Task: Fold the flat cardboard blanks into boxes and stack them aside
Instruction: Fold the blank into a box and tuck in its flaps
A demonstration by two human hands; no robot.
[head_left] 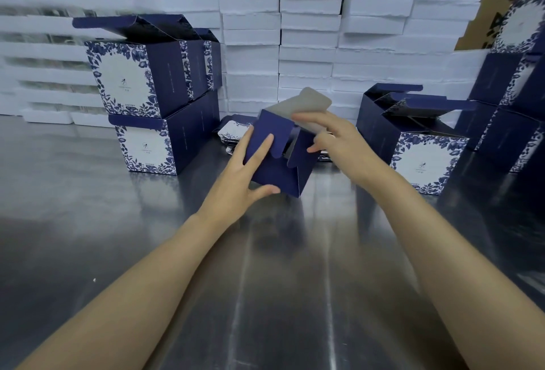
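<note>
A half-formed navy blue box (280,172) stands tilted on the steel table (88,222) at the centre. My left hand (247,175) holds its near side, fingers laid flat on a navy flap and thumb under the lower edge. My right hand (333,139) pinches the grey inner face of a raised flap (306,104) at the box's top. Behind the box lies a low pile of flat blanks (233,130), partly hidden.
Two folded blue-and-white floral boxes (147,110) are stacked at left with lids open. Another open box (418,145) sits at right, beside more stacked ones (513,98). White foam trays (309,39) form a wall at the back, with brown cartons above.
</note>
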